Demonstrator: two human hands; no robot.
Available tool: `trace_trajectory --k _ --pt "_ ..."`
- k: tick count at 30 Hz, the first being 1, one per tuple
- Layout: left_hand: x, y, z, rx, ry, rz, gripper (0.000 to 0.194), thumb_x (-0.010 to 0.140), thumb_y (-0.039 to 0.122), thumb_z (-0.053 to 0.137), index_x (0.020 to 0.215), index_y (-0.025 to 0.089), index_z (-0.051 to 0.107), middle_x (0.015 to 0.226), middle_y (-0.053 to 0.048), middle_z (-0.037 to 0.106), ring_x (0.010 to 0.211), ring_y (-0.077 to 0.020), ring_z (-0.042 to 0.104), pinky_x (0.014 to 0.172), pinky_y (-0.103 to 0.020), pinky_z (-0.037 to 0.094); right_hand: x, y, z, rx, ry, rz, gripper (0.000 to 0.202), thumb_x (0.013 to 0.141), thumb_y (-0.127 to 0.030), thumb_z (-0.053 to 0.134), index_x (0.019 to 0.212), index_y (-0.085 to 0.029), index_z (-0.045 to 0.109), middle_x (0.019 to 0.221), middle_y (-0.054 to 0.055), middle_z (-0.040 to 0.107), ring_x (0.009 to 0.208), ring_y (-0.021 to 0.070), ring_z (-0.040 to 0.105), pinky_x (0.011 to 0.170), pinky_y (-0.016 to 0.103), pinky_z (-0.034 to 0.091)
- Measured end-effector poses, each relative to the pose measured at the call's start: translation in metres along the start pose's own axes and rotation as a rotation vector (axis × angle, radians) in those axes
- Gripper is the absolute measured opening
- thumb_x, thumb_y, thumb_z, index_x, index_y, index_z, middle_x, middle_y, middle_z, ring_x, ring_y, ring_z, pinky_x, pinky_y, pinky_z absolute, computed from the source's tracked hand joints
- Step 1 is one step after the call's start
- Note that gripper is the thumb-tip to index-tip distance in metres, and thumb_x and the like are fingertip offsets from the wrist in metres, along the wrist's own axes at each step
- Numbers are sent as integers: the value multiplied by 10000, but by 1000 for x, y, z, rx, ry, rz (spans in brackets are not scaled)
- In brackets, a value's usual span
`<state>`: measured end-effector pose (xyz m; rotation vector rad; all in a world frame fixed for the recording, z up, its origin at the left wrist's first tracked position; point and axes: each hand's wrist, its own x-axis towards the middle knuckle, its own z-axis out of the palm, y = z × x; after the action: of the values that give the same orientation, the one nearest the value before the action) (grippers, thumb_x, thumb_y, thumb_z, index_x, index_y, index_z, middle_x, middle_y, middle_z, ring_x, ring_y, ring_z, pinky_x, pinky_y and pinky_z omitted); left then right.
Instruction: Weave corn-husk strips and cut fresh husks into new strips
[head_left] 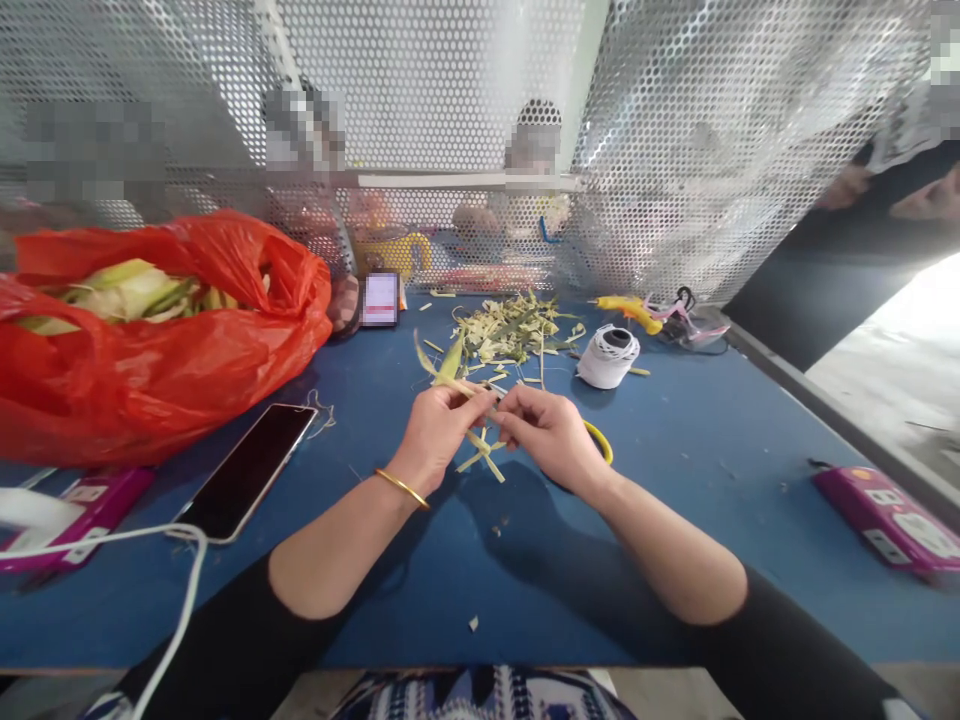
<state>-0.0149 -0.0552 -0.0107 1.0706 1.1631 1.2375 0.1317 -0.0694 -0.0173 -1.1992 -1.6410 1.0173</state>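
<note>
My left hand [436,430], with a gold bangle at its wrist, pinches pale green corn husk strips [452,367]. Their upper ends stick out above the fingers, and crossed ends hang below. Close beside it, my right hand [553,432] has thumb and fingers pressed together at the same strips. What lies exactly between the right fingertips is partly hidden. A yellow loop handle [601,442] shows from beneath my right hand; the rest of it is covered. Beyond both hands lies a heap of husk scraps [510,328].
A red plastic bag [187,375] of husks fills the left side. A dark phone [251,470], a purple power strip [112,510] and a white cable [196,570] lie nearby. Right are a thread spool [606,362], a yellow tool [630,312] and another purple power strip [889,520]. Perforated metal panels [435,90] stand behind.
</note>
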Motion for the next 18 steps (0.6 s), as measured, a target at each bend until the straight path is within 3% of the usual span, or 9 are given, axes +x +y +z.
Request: trace_trajectory --k 5,9,12,14,16,18 --pt "11 0 -7 -11 85 7 276 580 410 846 641 159 747 581 -14 643 523 -104 519 542 -242 455 3 -3 -12 -103 -121 -3 244 802 -379 640 648 -214 546 521 -69 456 518 95 384 506 236 295" --pt "23 -1 -16 -127 198 -36 399 542 488 863 721 150 747 539 24 578 485 -77 503 507 -211 425 14 3 -29 51 -237 156 324 732 -482 691 629 -209 550 496 -86 387 476 78 301 476 233 248" --pt "28 -3 -20 -197 276 -44 407 545 484 850 753 156 732 594 20 607 489 -66 512 495 -194 413 24 15 -38 206 -28 230 368 683 -540 737 672 -210 575 501 -77 432 458 82 369 481 236 323" --pt "28 -3 -20 -206 281 -55 374 548 442 838 766 159 726 623 16 626 492 -65 515 492 -191 413 31 25 -44 278 163 221 386 699 -568 727 793 -212 610 633 -26 588 513 105 503 539 254 426" --pt "27 -3 -19 -202 258 -74 341 544 392 826 772 161 724 636 15 636 492 -63 517 495 -190 415 37 32 -52 243 285 218 403 745 -574 692 923 -221 615 817 30 695 576 134 601 599 291 493" --pt "25 -3 -17 -193 235 -93 309 538 352 814 765 163 723 640 14 642 498 -65 524 496 -189 415 40 36 -64 57 387 195 359 770 -529 675 943 -219 623 840 42 713 566 147 613 615 315 506"
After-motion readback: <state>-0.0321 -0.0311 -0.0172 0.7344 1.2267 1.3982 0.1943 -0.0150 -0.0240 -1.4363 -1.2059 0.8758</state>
